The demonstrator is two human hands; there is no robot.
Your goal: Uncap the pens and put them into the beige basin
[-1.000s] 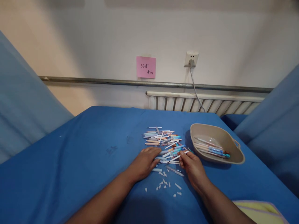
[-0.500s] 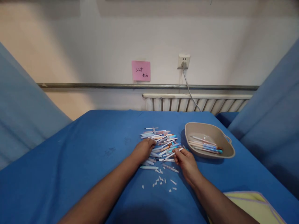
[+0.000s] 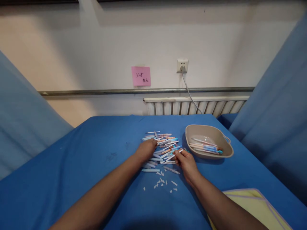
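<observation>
A loose pile of pens and thin white pen refills (image 3: 165, 147) lies on the blue cloth between my hands. My left hand (image 3: 146, 149) reaches over the pile's left side, fingers bent together; what they grip, if anything, is hidden. In my right hand (image 3: 185, 159), at the pile's right edge, a white pen refill (image 3: 171, 156) with a dark tip is pinched between thumb and fingers, slanting down to the left. A pale pen (image 3: 150, 170) and a clear patterned pen (image 3: 171, 170) lie at the near side. Several small white plastic pieces (image 3: 161, 181) are scattered closer to me.
To the right stands a beige basket (image 3: 227, 152) with several pens (image 3: 206, 148) inside. A folded yellow cloth (image 3: 249, 204) lies at front right. Behind the blue-covered table (image 3: 100, 137) are a radiator (image 3: 177, 107) and a plugged-in cord (image 3: 189, 92). Blue curtains (image 3: 271, 86) hang at both sides.
The view has shifted slightly, so the table things sit a little further left. Both hands stay at the pile, and the right still holds the white refill.
</observation>
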